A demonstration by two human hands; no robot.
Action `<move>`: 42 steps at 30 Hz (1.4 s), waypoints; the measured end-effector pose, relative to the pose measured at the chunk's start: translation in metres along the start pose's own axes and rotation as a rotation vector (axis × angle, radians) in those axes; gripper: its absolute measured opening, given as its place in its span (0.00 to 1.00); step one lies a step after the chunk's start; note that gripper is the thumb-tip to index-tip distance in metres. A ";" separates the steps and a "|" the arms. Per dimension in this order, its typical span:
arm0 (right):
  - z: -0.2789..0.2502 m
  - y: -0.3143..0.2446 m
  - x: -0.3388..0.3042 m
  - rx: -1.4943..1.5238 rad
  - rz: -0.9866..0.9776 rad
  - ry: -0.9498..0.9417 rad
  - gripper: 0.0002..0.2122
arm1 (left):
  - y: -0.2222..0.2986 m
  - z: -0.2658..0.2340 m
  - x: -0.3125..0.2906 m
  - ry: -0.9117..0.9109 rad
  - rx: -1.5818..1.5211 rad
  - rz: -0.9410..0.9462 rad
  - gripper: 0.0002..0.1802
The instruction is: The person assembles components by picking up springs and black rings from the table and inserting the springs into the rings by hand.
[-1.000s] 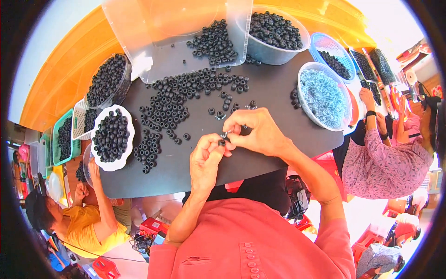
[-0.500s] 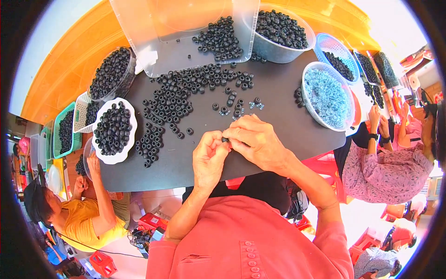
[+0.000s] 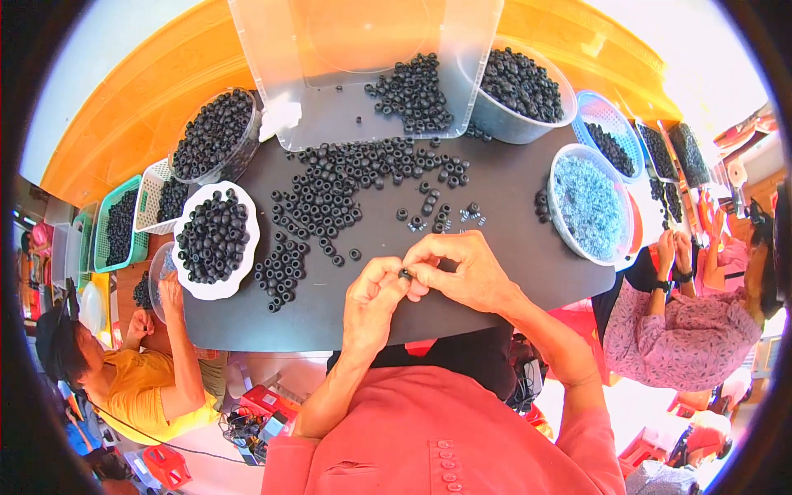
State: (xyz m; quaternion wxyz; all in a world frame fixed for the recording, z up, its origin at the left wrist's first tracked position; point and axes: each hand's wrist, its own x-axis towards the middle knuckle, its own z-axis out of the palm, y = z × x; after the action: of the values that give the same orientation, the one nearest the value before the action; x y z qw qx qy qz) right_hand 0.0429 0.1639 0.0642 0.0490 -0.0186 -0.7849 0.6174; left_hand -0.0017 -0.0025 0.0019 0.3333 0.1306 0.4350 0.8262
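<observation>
Close to the table's near edge, my left hand (image 3: 370, 304) pinches a small black bead-like piece (image 3: 404, 274) between thumb and fingertips. My right hand (image 3: 469, 276) meets it from the other side, thumb and fingers closed on the same piece; the fingertips partly cover it. Just beyond my hands lie a few loose black pieces (image 3: 430, 198) with small shiny coil-like bits (image 3: 472, 216) beside them. A wide spread of black round pieces with holes (image 3: 318, 206) covers the dark table (image 3: 503, 186) to the left and beyond.
A tipped clear bin (image 3: 330, 124) spills black pieces at the back. Full bowls flank it: a clear tub (image 3: 511, 125), a white scalloped dish (image 3: 216, 289), and a bowl (image 3: 615, 256) of bluish clear bits at right. A person in yellow (image 3: 148, 384) sits left; another in patterned clothing (image 3: 681, 338) sits right.
The table and containers have shifted down and slightly right in view. My right thumb and forefinger are now spread into a wider arch, with their tips still at the black piece.
</observation>
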 end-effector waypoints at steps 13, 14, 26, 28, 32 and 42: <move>0.007 0.028 0.133 -0.791 -0.351 0.060 0.15 | 0.002 -0.013 -0.007 -0.004 -0.053 0.023 0.06; 0.011 0.033 0.138 -0.804 -0.401 0.065 0.15 | 0.003 -0.013 -0.007 -0.016 -0.054 0.025 0.06; -0.010 0.052 0.118 -0.768 -0.459 0.013 0.08 | 0.002 -0.015 -0.007 -0.031 -0.040 -0.005 0.06; -0.012 0.054 0.118 -0.750 -0.493 0.007 0.07 | 0.001 -0.016 -0.007 -0.030 -0.040 0.005 0.06; -0.014 0.052 0.132 -0.750 -0.441 0.029 0.08 | 0.000 -0.016 -0.007 -0.035 -0.033 0.031 0.06; -0.012 0.055 0.144 -0.712 -0.436 0.049 0.09 | 0.003 -0.012 -0.009 -0.021 -0.022 -0.014 0.06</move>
State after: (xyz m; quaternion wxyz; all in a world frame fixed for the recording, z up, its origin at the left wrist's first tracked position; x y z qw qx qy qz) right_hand -0.1008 0.2015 0.0212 0.1877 0.1174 -0.9335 0.2821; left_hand -0.0029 -0.0172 -0.0020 0.3450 0.1328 0.4234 0.8271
